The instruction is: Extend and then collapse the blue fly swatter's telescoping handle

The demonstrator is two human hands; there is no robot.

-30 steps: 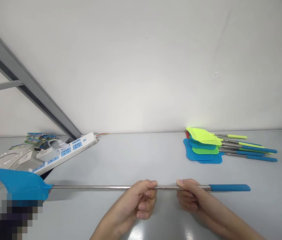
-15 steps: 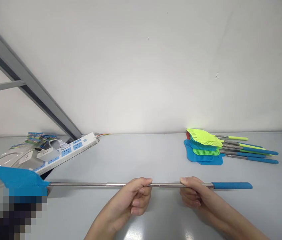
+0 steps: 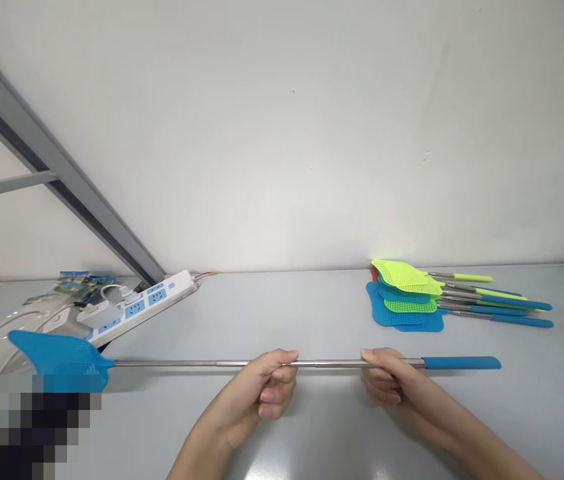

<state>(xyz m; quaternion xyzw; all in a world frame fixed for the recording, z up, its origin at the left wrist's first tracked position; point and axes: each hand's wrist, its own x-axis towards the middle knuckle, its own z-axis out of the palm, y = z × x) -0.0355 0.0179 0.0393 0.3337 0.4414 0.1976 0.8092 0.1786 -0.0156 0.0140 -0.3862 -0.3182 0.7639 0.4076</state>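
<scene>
I hold a blue fly swatter level above the grey table. Its thin telescopic metal rod runs left to a blue mesh head and right to a blue grip. My left hand pinches the rod near its middle. My right hand grips the rod just left of the blue grip. The two hands are a short stretch of rod apart.
A stack of several fly swatters, yellow, green and blue, lies at the back right with handles pointing right. A white power strip with plugs sits at the back left beside clear plastic bags. A white wall stands behind.
The hands have drawn further apart along the rod. The blue head has shifted right, nearer the hands, and the whole swatter has risen slightly in view.
</scene>
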